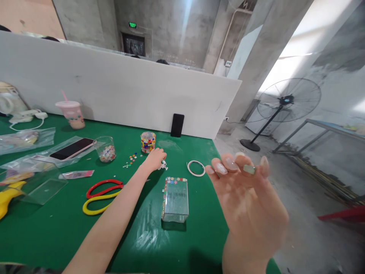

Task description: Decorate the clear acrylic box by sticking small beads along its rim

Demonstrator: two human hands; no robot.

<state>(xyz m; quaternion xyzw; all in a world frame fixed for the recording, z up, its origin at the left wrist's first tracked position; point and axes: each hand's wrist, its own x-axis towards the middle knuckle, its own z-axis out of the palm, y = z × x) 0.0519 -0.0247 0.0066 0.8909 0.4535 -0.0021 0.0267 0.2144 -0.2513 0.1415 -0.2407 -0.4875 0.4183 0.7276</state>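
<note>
My left hand [155,158] reaches far across the green table [51,228], knuckles up, its fingers curled down onto a little heap of small white pieces [164,165]. Close to the camera, my right hand [248,205] is raised with the palm towards me. Its fingers are bent, and a small pale green piece [249,169] is pinched at the fingertips. A clear box [175,199] with tiny flowers stuck along its top and left edges stands between the two arms. A white ring [195,168] lies just right of the left hand.
A jar of coloured beads [148,142], scattered beads [131,159] and a clear cup of beads [106,149] sit behind the left hand. A phone [71,148] lies on plastic bags; red and yellow loops [104,190] lie left. A white partition [114,91] backs the table. A floor fan [288,101] stands right.
</note>
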